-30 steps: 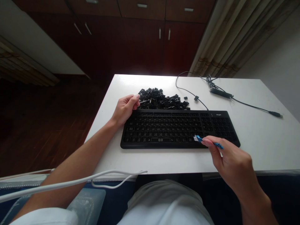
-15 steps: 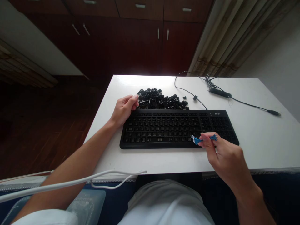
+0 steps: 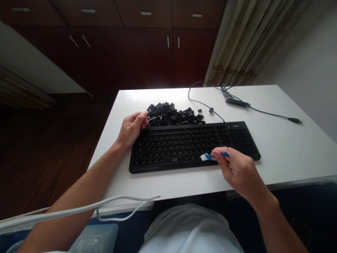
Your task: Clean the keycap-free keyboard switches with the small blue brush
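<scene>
one blue brush (image 3: 207,156), pinched in the right hand (image 3: 239,167), has shifted across the keyboard (image 3: 191,144) toward the left hand (image 3: 131,129), curled closed, contents unclear to me, so brushing seems to be working along a row.

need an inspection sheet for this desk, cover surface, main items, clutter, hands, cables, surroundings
Surface: white tabletop, keyboard near front edge.
Main items: black keyboard, key sockets exposed; blue brush with white bristles.
Clutter: heap of black keycaps behind the keyboard, a few loose.
Hands: left hand curled at keyboard's far left corner, contents unclear; right hand grips brush over the keyboard's near side.
Cables: black cable, partly bundled; white cable in foreground.
Surroundings: dark cabinets, curtain.
</scene>
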Tool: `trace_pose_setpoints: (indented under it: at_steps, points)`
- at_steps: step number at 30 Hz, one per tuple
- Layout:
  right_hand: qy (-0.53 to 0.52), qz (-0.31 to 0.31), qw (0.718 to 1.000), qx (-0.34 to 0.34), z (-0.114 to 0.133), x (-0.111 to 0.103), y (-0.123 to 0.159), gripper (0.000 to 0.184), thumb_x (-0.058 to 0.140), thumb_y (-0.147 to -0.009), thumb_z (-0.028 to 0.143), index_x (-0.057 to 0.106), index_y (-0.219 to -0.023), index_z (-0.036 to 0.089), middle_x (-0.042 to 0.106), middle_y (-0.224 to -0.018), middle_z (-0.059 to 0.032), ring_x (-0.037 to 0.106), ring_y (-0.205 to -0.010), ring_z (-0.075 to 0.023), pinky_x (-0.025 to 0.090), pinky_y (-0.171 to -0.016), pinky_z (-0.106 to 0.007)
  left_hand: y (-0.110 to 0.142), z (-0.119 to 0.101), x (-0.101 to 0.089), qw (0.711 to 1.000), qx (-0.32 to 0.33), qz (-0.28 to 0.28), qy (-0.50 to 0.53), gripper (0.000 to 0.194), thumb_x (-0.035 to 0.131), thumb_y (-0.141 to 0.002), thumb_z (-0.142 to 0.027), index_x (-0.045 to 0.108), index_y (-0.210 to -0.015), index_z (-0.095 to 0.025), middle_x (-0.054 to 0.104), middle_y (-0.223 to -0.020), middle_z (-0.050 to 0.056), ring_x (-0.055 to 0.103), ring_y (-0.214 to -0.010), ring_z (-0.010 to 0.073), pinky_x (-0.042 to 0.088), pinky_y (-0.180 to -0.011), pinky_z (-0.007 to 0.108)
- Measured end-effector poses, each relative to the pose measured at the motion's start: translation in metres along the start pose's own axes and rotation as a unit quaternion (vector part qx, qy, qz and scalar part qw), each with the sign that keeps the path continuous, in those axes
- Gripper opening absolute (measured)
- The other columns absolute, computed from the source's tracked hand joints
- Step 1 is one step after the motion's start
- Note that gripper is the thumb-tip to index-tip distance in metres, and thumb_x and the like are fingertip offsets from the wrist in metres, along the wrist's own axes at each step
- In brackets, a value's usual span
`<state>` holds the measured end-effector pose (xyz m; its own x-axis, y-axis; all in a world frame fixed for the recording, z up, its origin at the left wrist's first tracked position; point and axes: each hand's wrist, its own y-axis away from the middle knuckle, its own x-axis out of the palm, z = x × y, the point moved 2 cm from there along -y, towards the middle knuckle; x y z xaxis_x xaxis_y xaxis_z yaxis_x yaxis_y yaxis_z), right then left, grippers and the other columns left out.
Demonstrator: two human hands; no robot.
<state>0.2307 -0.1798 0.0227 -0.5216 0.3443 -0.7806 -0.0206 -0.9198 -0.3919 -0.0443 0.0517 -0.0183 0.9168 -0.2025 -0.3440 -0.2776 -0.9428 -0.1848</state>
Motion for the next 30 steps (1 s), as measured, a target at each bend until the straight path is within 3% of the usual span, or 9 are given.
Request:
trace_pose_setpoints:
  at_steps: [3, 6, 9, 11, 14, 18, 24, 30]
  points:
    - [0.163, -0.055, 0.983, -0.061, 0.006, -0.008, -0.003, 0.006, 0.064, -0.095, 0.021, 0.066, -0.093, 0.016, 0.067, -0.074, -0.003, 0.058, -0.064, -0.0169, 0.044, -0.065, -0.032, 0.0, 0.001, 0.0, 1.0, 0.002, 0.0, 0.001, 0.036, 0.055, -0.096, -0.037, 0.061, -0.066, -0.019, 0.051, -0.061, 0.0, 0.047, -0.059, 0.0122, 0.04, -0.061, 0.025]
    - [0.115, -0.077, 0.989, -0.049, 0.009, -0.014, -0.006, 0.006, 0.061, -0.096, 0.017, 0.066, -0.096, 0.014, 0.068, -0.078, -0.004, 0.059, -0.069, -0.0159, 0.045, -0.068, -0.03, 0.0, 0.001, 0.0, 1.0, 0.003, 0.0, 0.002, 0.036, 0.055, -0.096, -0.037, 0.061, -0.066, -0.019, 0.051, -0.061, 0.0, 0.046, -0.058, 0.0117, 0.039, -0.06, 0.025]
    - [0.039, -0.019, 0.998, -0.042, 0.009, -0.013, -0.006, 0.009, 0.057, -0.098, 0.018, 0.066, -0.098, 0.014, 0.068, -0.08, -0.0036, 0.06, -0.07, -0.0145, 0.046, -0.068, -0.029, 0.0, 0.002, 0.0, 1.0, 0.004, 0.0, 0.002, 0.036, 0.055, -0.096, -0.036, 0.061, -0.066, -0.019, 0.051, -0.061, 0.0, 0.046, -0.058, 0.0115, 0.039, -0.06, 0.025]
    - [0.099, -0.003, 0.994, -0.057, 0.008, -0.013, -0.005, 0.009, 0.06, -0.097, 0.021, 0.067, -0.092, 0.016, 0.065, -0.074, -0.0023, 0.056, -0.065, -0.0151, 0.042, -0.064, -0.03, 0.0, 0.002, 0.0, 1.0, 0.004, -0.001, 0.001, 0.036, 0.055, -0.097, -0.037, 0.061, -0.066, -0.019, 0.051, -0.061, 0.0, 0.046, -0.058, 0.0117, 0.039, -0.06, 0.025]
    - [0.2, -0.055, 0.977, -0.058, 0.005, -0.018, -0.003, 0.008, 0.065, -0.094, 0.021, 0.066, -0.087, 0.016, 0.064, -0.071, -0.0021, 0.053, -0.063, -0.016, 0.039, -0.062, -0.032, -0.001, 0.003, 0.0, 1.0, 0.004, -0.002, -0.001, 0.036, 0.055, -0.096, -0.037, 0.061, -0.066, -0.019, 0.051, -0.061, 0.0, 0.046, -0.059, 0.0122, 0.039, -0.06, 0.026]
    - [0.103, -0.06, 0.992, -0.038, 0.003, -0.02, -0.002, 0.007, 0.06, -0.097, 0.018, 0.066, -0.097, 0.015, 0.067, -0.08, -0.0042, 0.058, -0.07, -0.0154, 0.044, -0.067, -0.03, -0.001, 0.003, 0.0, 1.0, 0.005, -0.002, -0.001, 0.036, 0.054, -0.096, -0.037, 0.061, -0.066, -0.02, 0.051, -0.061, 0.0, 0.046, -0.058, 0.0126, 0.039, -0.06, 0.026]
    - [0.014, 0.046, 0.999, -0.004, 0.004, -0.014, 0.001, 0.013, 0.055, -0.1, 0.023, 0.065, -0.094, 0.018, 0.065, -0.078, -0.0028, 0.059, -0.07, -0.0154, 0.045, -0.068, -0.03, 0.0, 0.002, 0.0, 1.0, 0.007, 0.001, 0.001, 0.035, 0.055, -0.096, -0.038, 0.06, -0.066, -0.02, 0.051, -0.061, 0.0, 0.046, -0.059, 0.0126, 0.039, -0.061, 0.026]
    - [0.003, -0.029, 0.999, 0.03, -0.004, -0.016, 0.0, 0.013, 0.055, -0.101, 0.025, 0.065, -0.096, 0.018, 0.07, -0.085, -0.0037, 0.063, -0.068, -0.0132, 0.047, -0.066, -0.027, 0.0, 0.001, 0.0, 1.0, 0.007, 0.0, -0.008, 0.035, 0.054, -0.095, -0.038, 0.06, -0.066, -0.02, 0.051, -0.061, 0.0, 0.047, -0.058, 0.0135, 0.04, -0.06, 0.027]
